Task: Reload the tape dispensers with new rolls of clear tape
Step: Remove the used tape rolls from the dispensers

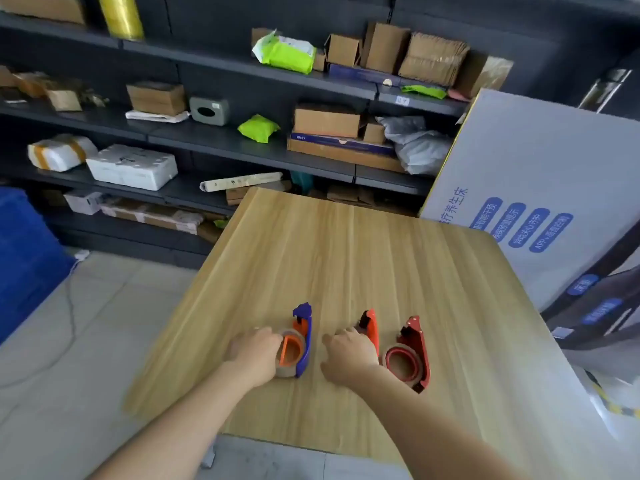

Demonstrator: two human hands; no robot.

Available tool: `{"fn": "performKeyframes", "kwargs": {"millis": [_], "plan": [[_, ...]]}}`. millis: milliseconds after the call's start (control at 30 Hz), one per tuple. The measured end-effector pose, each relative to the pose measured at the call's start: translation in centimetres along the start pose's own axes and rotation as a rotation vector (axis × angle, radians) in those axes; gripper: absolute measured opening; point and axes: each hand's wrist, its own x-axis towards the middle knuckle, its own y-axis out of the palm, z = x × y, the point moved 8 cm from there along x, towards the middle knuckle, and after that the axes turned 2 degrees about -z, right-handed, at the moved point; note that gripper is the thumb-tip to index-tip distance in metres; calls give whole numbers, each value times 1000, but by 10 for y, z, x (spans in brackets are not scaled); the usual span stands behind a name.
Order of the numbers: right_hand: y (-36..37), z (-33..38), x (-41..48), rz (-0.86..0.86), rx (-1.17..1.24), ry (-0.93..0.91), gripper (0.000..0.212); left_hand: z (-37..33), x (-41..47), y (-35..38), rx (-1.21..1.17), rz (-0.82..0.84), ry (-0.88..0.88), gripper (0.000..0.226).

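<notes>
Resting on a wooden table (346, 258), three tape dispensers stand side by side near the front edge, all pointing away from the person, probably lined up so each can be handled in turn. The left hand (254, 353) sits against the blue dispenser (304, 341), fingers curled round a roll of clear tape (285, 368) that lies on its orange hub; the hand looks closed on the roll, likely pressing it home or steadying it. The roll lies directly under and just right of the palm, between the hand and the blue side plate.

The right hand (349, 355) lies over the orange dispenser (370, 329) in the middle, hiding most of it. Only the front tip shows past the knuckles, so I cannot tell whether these fingers grip it or merely rest there, or whether it has a roll.

The red dispenser (412, 355) stands just beside the right hand, untouched, a clear roll seemingly seated on its hub.
</notes>
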Motion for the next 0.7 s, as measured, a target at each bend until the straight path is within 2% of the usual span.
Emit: {"fn": "performKeyframes", "kwargs": {"millis": [267, 467, 600, 633, 700], "plan": [[41, 4, 48, 119, 138, -149, 56, -3, 30, 59, -3, 123, 1, 45], [58, -2, 78, 141, 251, -190, 36, 1, 47, 84, 55, 153, -6, 49], [56, -2, 90, 108, 314, -206, 29, 3, 52, 71, -29, 95, -5, 52], [54, -4, 94, 91, 341, -197, 29, 4, 55, 64, -28, 5, -3, 52], [48, -7, 102, 42, 414, -161, 30, 10, 59, 58, -159, -73, -47, 42]]}}
